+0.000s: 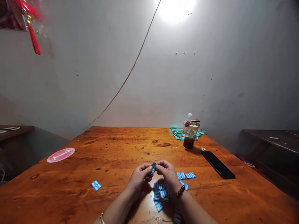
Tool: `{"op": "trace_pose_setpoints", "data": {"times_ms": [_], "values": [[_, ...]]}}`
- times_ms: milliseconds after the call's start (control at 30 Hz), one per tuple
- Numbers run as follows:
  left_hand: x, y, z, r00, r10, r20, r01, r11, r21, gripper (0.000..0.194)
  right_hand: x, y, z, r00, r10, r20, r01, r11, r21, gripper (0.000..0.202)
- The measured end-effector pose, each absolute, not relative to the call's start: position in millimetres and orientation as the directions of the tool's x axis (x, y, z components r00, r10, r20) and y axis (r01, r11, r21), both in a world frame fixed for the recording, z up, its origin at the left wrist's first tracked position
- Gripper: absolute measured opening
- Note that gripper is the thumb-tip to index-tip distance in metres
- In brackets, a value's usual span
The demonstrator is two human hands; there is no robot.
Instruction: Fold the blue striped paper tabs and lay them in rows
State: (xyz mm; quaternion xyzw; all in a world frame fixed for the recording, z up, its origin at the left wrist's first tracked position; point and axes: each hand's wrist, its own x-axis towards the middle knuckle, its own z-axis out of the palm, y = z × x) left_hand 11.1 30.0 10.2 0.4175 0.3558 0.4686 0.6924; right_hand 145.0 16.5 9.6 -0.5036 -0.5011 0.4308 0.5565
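Above the near middle of the table, a small blue-and-white striped piece [153, 168] is pinched between both sets of fingertips. My left hand [139, 178] grips it from the left with thumb and fingers closed, and my right hand [167, 175] does so from the right. What kind of piece it is I cannot make out. Below the hands lies a loose heap of similar flat striped pieces [158, 204], several of them overlapping. More striped pieces [190, 175] rest just right of my right hand. Apart on the left lies a square blue-and-white piece [96, 185].
The wooden table [121, 146] reaches back to a grey wall. At its right lie a black phone [218, 165] and a lidded bottle [189, 138] of dark liquid, with a turquoise strap [175, 133] behind. A round pink sign [61, 155] lies at the left edge.
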Motion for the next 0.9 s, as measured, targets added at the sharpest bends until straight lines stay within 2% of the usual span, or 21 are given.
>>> {"op": "trace_pose_setpoints", "data": {"times_ms": [100, 233, 467, 667, 900], "values": [[2, 37, 18, 0.14, 0.985, -0.104, -0.333, 0.145, 0.932, 0.027, 149, 28, 2, 0.161, 0.979, 0.122, 0.237, 0.082, -0.968, 0.011], [-13, 48, 25, -0.03, 0.997, -0.075, -0.34, 0.06, 0.938, 0.032, 150, 40, -10, 0.155, 0.983, 0.097, 0.426, 0.022, -0.905, 0.007], [-9, 48, 18, 0.051, 0.998, -0.024, -0.263, 0.036, 0.964, 0.03, 149, 37, -10, 0.152, 0.962, 0.227, 0.751, 0.037, -0.659, 0.013], [-3, 43, 20, 0.103, 0.994, 0.036, -0.189, -0.016, 0.982, 0.028, 149, 38, -11, 0.134, 0.96, 0.244, 0.852, 0.014, -0.523, 0.016], [-1, 40, 22, 0.102, 0.993, 0.054, -0.163, -0.037, 0.986, 0.028, 148, 37, -14, 0.132, 0.951, 0.279, 0.869, 0.025, -0.494, 0.021]]}}
